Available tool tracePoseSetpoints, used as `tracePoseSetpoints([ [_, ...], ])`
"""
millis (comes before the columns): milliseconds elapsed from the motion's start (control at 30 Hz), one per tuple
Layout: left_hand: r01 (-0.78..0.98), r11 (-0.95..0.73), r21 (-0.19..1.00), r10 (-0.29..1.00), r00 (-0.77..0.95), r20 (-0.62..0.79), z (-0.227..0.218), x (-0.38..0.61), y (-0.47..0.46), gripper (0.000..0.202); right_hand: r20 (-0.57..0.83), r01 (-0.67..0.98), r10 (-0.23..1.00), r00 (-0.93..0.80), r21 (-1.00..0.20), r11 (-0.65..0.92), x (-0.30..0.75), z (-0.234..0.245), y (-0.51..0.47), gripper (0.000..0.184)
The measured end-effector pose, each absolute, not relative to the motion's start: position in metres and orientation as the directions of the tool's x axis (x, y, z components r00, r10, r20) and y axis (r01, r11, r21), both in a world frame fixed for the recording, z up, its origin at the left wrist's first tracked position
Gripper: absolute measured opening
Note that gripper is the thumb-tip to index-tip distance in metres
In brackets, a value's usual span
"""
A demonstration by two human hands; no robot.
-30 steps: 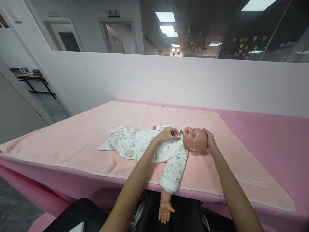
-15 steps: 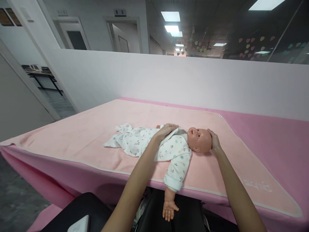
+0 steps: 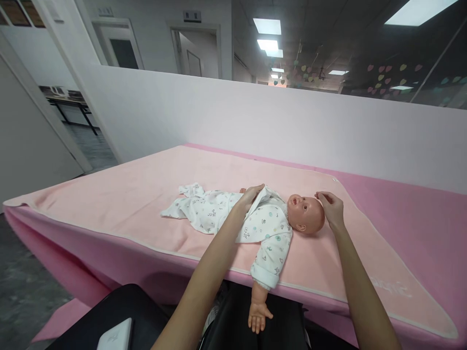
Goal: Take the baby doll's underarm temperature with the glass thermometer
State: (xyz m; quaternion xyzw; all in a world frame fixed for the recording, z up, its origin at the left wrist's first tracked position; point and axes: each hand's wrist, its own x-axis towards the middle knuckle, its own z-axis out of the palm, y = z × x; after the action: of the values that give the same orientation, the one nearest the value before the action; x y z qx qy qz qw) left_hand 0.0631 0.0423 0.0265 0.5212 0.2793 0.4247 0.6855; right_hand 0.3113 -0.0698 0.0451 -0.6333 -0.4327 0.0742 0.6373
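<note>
A baby doll (image 3: 305, 214) lies on its back on a peach-coloured mat, its head to the right and its mouth open. White patterned baby clothes (image 3: 209, 209) cover the body and legs, with empty leg ends at the left. My left hand (image 3: 251, 197) is on the chest, closed at the raised front flap of the clothes; its fingertips are partly hidden. Just off the top of the doll's head, my right hand (image 3: 332, 208) hovers with loosely curled fingers and nothing visible in it. The doll's near arm (image 3: 259, 296) hangs over the table edge.
The peach mat (image 3: 138, 194) lies over a pink cloth (image 3: 419, 214) on the table. Behind rises a white partition (image 3: 255, 116) with glass above. A black seat (image 3: 120, 311) with a white flat object (image 3: 116, 335) stands below the near edge.
My right hand has come off the doll's head and moved slightly right, its fingers curling. My left hand remains at the chest, where the clothes' flap stands a little more raised.
</note>
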Motion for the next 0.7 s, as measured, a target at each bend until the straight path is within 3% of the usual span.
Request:
tracePoseSetpoints([
  [133,-0.27,0.099,0.958,0.89,0.455,0.036,0.035,0.069,0.042,0.02,0.637,0.799,0.721,0.272,-0.567,0.199,0.272,0.077,-0.066,0.019],
  [233,-0.217,0.136,0.967,0.883,0.469,-0.019,0.046,0.077,0.043,0.02,0.55,0.879,0.834,0.039,-0.416,0.233,0.24,0.087,-0.047,0.013],
  [367,-0.174,0.132,0.976,0.893,0.447,-0.041,0.053,0.081,0.041,0.023,0.374,0.863,0.927,0.023,-0.476,0.171,0.222,0.078,-0.024,0.018],
  [500,-0.154,0.114,0.982,0.904,0.426,-0.038,0.054,0.078,0.036,0.024,0.384,0.798,0.921,0.062,-0.573,0.186,0.223,0.067,-0.026,0.017],
  [700,-0.174,0.036,0.984,0.891,0.451,0.047,0.048,0.076,0.041,0.028,0.414,0.811,0.906,0.085,-0.557,0.178,0.23,0.079,-0.038,0.009],
])
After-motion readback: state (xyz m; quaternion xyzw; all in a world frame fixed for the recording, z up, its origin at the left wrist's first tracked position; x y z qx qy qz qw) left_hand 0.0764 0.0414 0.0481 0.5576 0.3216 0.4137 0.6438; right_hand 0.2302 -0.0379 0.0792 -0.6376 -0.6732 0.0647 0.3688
